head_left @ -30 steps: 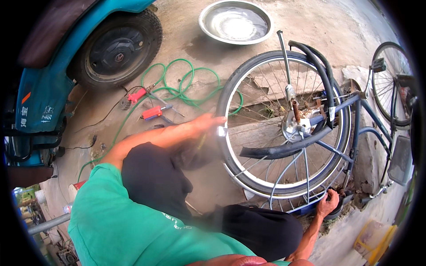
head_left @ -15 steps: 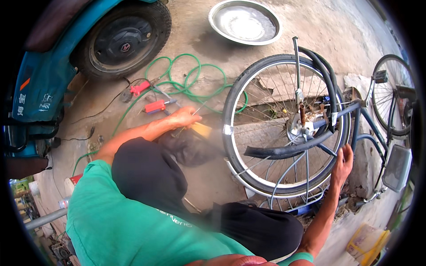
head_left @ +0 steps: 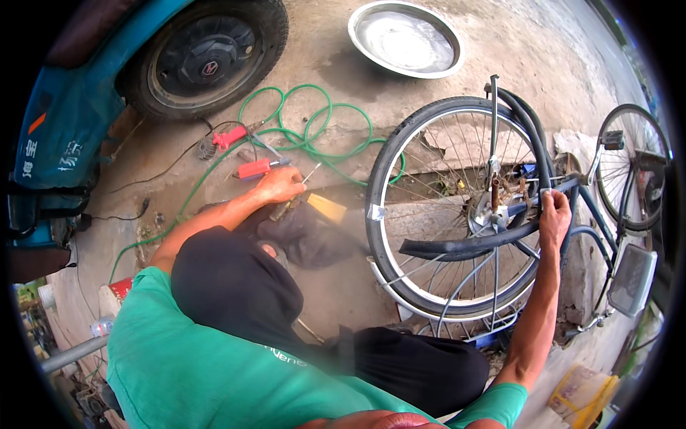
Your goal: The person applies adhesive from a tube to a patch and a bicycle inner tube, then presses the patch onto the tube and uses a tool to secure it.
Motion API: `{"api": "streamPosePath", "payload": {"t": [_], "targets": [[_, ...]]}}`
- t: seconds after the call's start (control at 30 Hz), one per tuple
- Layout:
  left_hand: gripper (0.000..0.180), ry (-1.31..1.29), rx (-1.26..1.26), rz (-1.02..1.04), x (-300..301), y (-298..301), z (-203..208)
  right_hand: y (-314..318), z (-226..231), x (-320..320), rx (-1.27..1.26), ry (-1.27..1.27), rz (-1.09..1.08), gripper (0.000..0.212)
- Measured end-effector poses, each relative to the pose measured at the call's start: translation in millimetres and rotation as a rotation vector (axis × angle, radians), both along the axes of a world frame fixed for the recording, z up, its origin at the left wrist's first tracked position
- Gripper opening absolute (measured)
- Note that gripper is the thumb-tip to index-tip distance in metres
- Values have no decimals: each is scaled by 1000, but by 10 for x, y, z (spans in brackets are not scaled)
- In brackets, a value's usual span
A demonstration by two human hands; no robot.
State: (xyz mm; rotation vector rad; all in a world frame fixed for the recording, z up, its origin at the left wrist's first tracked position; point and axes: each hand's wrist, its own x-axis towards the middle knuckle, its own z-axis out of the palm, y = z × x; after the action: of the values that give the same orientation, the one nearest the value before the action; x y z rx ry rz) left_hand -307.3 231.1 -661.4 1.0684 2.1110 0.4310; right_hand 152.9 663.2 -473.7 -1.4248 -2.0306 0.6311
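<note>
My left hand (head_left: pixel 281 186) is closed around a thin metal rod (head_left: pixel 311 173), which points up and to the right. Just below that hand lie a yellow block (head_left: pixel 326 208) and a dark cloth-like heap (head_left: pixel 307 239). On the right, my right hand (head_left: pixel 555 214) pinches a black inner tube (head_left: pixel 537 146) at the bicycle wheel's right side. The tube hangs in a loop out of the wheel (head_left: pixel 383 179), and its other stretch crosses the spokes. The dark bicycle frame (head_left: pixel 599 207) lies on its side, with the hub and rusty axle showing.
Red-handled tools (head_left: pixel 254 169) and a coiled green hose (head_left: pixel 307 136) lie on the ground beyond my left hand. A round metal basin of water (head_left: pixel 406 39) stands farther off. A blue vehicle's wheel (head_left: pixel 207 64) is at the upper left, a yellow-and-white bucket (head_left: pixel 582 397) at the lower right.
My right hand has moved up from the lower right of the tyre rim to the inner tube and now pinches it. My left hand has shifted slightly left, the rod still in it.
</note>
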Motion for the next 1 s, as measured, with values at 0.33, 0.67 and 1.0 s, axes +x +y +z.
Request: {"api": "streamPosePath", "payload": {"t": [0.33,0.67,1.0], "targets": [[36,-415,288,175,-106,386,475,-930,1103,-1255,-444,891,444,20],[50,-1590,449,167,155,1003,1687,-3004,401,-1947,-663,253,1107,44],[36,-1142,508,361,-181,800,1194,-2906,-482,-1500,-694,-373,1228,47]]}}
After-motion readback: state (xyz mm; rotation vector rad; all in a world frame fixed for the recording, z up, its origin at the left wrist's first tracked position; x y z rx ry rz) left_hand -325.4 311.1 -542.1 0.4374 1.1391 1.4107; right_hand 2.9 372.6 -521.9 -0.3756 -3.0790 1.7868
